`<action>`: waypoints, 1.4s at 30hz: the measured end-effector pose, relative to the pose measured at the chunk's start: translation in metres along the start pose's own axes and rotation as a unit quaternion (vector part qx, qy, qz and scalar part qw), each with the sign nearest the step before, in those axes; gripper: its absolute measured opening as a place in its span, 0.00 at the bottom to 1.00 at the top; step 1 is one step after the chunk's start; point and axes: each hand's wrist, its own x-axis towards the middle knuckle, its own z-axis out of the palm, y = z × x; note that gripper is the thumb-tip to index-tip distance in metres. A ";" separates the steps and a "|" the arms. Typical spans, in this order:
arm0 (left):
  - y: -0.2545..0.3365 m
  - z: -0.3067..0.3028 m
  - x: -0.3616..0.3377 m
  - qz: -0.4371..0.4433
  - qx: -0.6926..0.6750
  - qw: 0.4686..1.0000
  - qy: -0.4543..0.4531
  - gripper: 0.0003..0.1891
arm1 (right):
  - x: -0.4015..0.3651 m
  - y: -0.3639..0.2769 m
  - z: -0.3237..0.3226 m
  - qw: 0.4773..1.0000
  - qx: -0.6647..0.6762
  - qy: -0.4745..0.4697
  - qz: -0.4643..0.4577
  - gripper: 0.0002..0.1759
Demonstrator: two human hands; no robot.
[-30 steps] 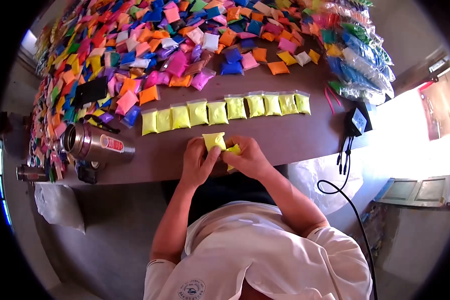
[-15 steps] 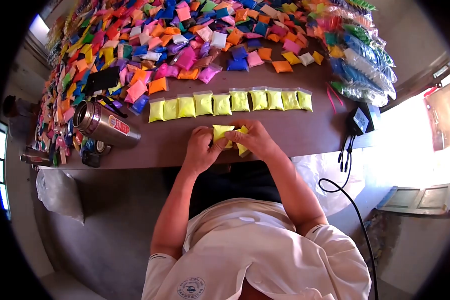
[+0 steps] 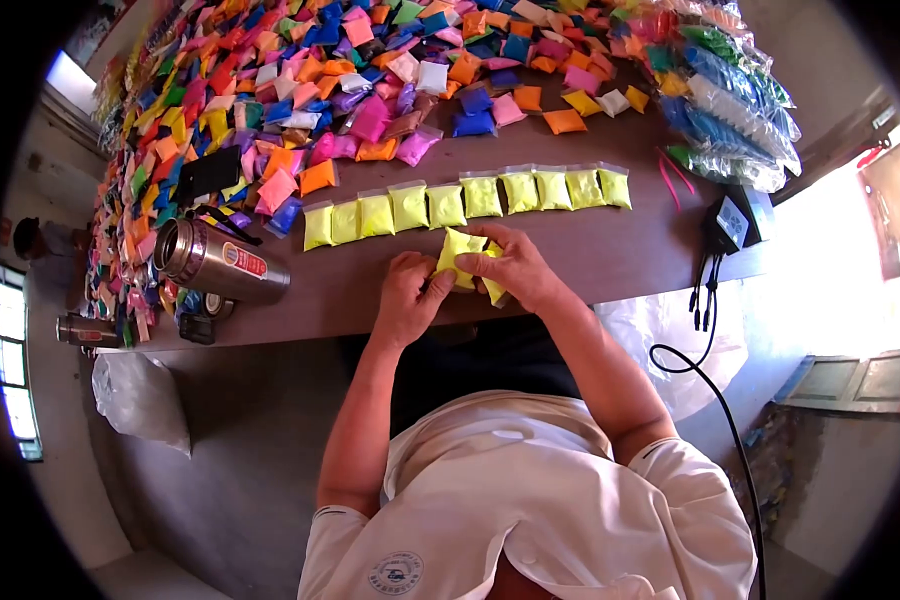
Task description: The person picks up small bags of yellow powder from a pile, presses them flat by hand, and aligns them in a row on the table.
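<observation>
Small clear packets of yellow material are bunched between my hands, just above the table's near edge. My right hand (image 3: 518,268) is closed around them, its thumb lying across the front yellow packet (image 3: 457,249). Another yellow packet (image 3: 494,291) pokes out under the right fingers. My left hand (image 3: 408,295) has its fingers curled, with the thumb against the lower left side of the bunch. Just beyond, a row of several yellow packets (image 3: 408,208) lies side by side on the brown table (image 3: 590,245).
A heap of packets in many colours (image 3: 370,115) covers the far and left table. At left lies a steel flask (image 3: 215,262), near a black pouch (image 3: 208,176). Bagged packets (image 3: 730,110) and a black box with cables (image 3: 730,225) are at right. Another person (image 3: 55,245) is far left.
The front yellow packet in my hands has tilted and risen slightly, and my right hand has shifted a little upward with it. The whole view has turned slightly. The row looks the same.
</observation>
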 end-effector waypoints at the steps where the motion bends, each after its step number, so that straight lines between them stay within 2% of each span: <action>1: 0.000 0.000 0.000 -0.005 0.002 1.000 -0.005 0.17 | 0.000 -0.001 0.000 1.000 -0.024 -0.016 -0.002 0.16; 9: 0.002 0.000 0.001 0.016 0.019 1.000 -0.015 0.17 | 0.002 0.008 0.001 1.000 0.002 -0.028 -0.009 0.20; 11: 0.000 0.000 -0.001 -0.033 -0.020 0.999 0.000 0.17 | 0.003 0.006 0.003 1.000 0.007 -0.014 -0.007 0.21; 14: -0.003 0.000 -0.002 -0.039 -0.033 0.999 -0.008 0.17 | 0.004 0.008 0.002 1.000 0.008 -0.010 -0.023 0.21; 17: -0.003 0.001 -0.001 -0.041 -0.029 0.999 -0.003 0.16 | 0.003 0.004 -0.001 0.999 -0.024 -0.027 0.010 0.21; 19: -0.003 0.000 -0.001 -0.036 -0.019 0.999 -0.012 0.16 | 0.002 0.003 -0.003 0.998 0.012 -0.061 0.014 0.20; 22: 0.002 -0.002 0.001 -0.025 -0.005 0.999 -0.022 0.15 | 0.004 0.013 -0.002 0.998 0.009 -0.048 -0.037 0.15; 26: 0.002 -0.002 0.001 -0.015 0.003 0.999 -0.035 0.13 | -0.001 0.017 -0.004 0.997 0.001 -0.046 -0.067 0.13; 30: 0.001 0.003 0.000 0.010 0.001 1.000 -0.016 0.11 | -0.008 0.011 0.000 0.999 -0.028 -0.012 -0.033 0.12; 32: 0.005 0.003 -0.001 -0.034 0.001 0.999 0.007 0.10 | -0.013 -0.001 0.000 0.997 -0.065 -0.019 -0.032 0.13; 34: 0.002 0.002 -0.003 -0.027 -0.005 1.000 -0.002 0.11 | -0.016 0.002 -0.006 0.998 -0.041 -0.019 -0.033 0.13; 36: 0.001 0.001 -0.002 -0.032 0.012 0.999 -0.022 0.11 | -0.024 0.000 -0.014 0.996 -0.032 0.029 -0.072 0.14; 37: 0.002 0.001 -0.001 -0.030 0.009 0.999 -0.021 0.11 | -0.028 0.003 -0.020 0.992 -0.008 0.086 -0.095 0.17; 38: 0.003 0.002 -0.001 -0.027 0.001 1.000 -0.014 0.12 | -0.027 0.010 -0.032 0.978 0.012 0.123 -0.166 0.17; 40: 0.007 0.002 -0.001 -0.025 -0.007 1.000 -0.008 0.13 | -0.034 -0.001 -0.057 0.938 -0.040 0.259 -0.229 0.18; 42: 0.009 0.002 0.001 -0.013 -0.005 1.000 -0.013 0.13 | -0.039 -0.015 -0.082 0.872 -0.140 0.391 -0.257 0.19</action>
